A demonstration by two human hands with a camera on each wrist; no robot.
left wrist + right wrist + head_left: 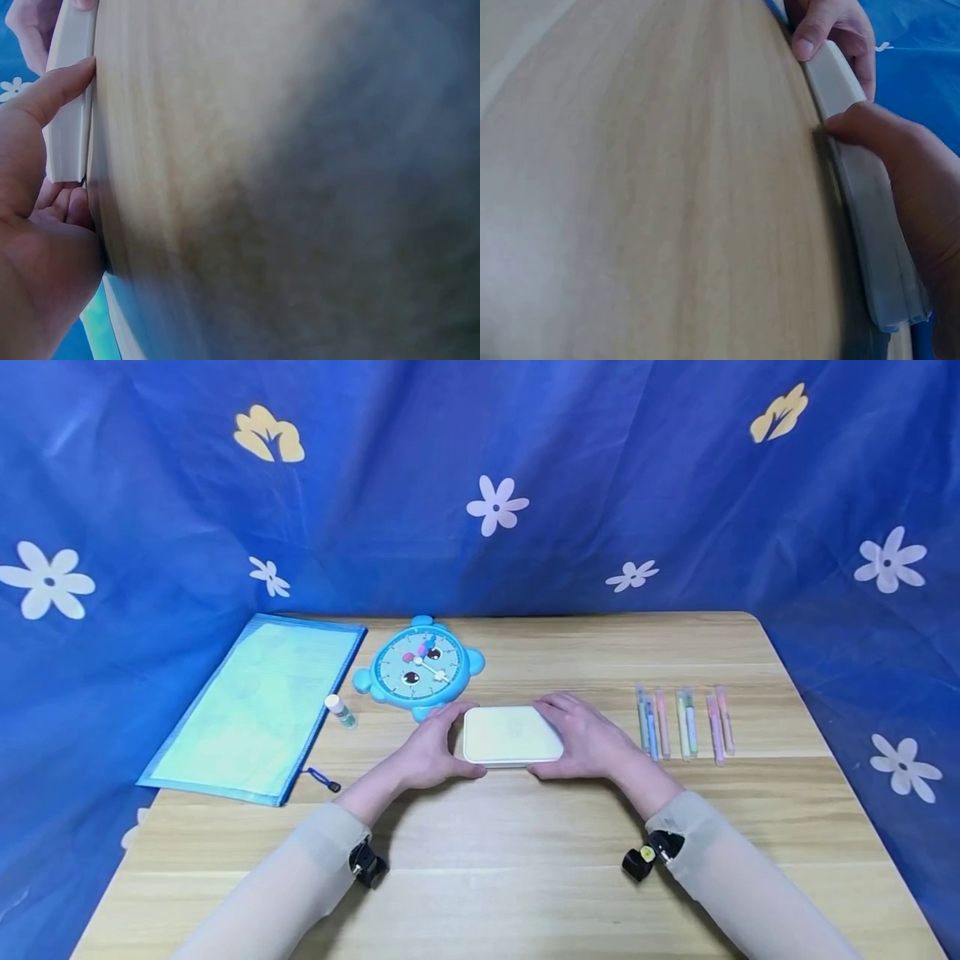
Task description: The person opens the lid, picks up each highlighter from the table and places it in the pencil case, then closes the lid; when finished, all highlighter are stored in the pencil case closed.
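A flat white box [510,735] with rounded corners lies near the middle of the wooden table, both hands around it. My left hand [433,753] grips its left end, thumb on the near side and fingers toward the far side. At the opposite end my right hand [587,739] holds it in the same manner. In the left wrist view the left thumb presses the side of the white box [69,139]. The right wrist view shows the right thumb against the side of the box [866,217]. What the box contains is hidden.
A blue bear-shaped toy clock [420,664] lies just behind the left hand. Farther left are a small white-capped bottle or stick [341,711] and a blue-edged zip folder [251,710] with its pull cord [322,779]. Several pastel pens [684,722] lie in groups at right.
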